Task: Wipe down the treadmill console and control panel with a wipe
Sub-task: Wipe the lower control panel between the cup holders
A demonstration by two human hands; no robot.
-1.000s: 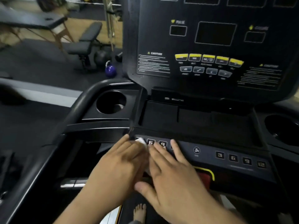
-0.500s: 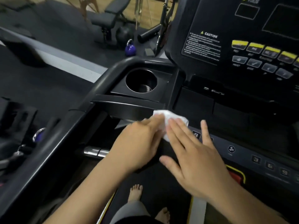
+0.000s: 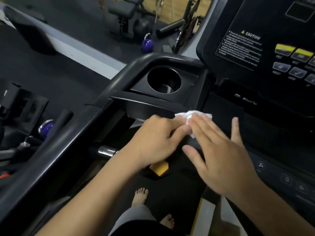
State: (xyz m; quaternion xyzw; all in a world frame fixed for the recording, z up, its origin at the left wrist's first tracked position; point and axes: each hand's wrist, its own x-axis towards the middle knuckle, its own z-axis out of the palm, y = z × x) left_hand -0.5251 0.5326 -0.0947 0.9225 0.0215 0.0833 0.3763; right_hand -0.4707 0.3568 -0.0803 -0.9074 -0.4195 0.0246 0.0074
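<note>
Wipe [image 3: 191, 115]: white, crumpled, soft and lumpy. It sits on the left end of the matte black treadmill console [image 3: 226, 120], just nearer than the cup holder [image 3: 150, 72] and at the left corner of the flat tray recess.

Right hand [image 3: 221, 155]: flat, fingers straight and spread, thumb out to the left. The fingertips [image 3: 198, 119] press down on top of the wipe, with no curl round it.

Left hand [image 3: 158, 138]: knuckles slightly bent, finger ends touching the wipe's near-left edge. The thumb is hidden, so cannot tell if it pinches the wipe or only rests on it.

Cup holder: round, deep, smooth black plastic well set in an angular tray. A dull metallic glint shows at the bottom.

Control panel [image 3: 255, 23]: far right, upright glossy black slab. It carries a white-print CAUTION label [image 3: 242, 46], rounded yellow buttons [image 3: 293, 51] and grey buttons [image 3: 288, 68] below them.

Near-right control strip [image 3: 272, 169]: dark, with a round fan key and square number keys, blurred.

Handrail [image 3: 71, 133]: thick rounded black tube, running from near left up to the cup holder. A chrome cylinder stub [image 3: 107, 150] sits under it.

Yellow rectangular tab [image 3: 159, 167] lies below the left wrist. Bare feet [image 3: 140, 195] stand on the dark belt.

Far floor: shiny purple kettlebell [image 3: 147, 45] and a padded bench [image 3: 126, 9].
</note>
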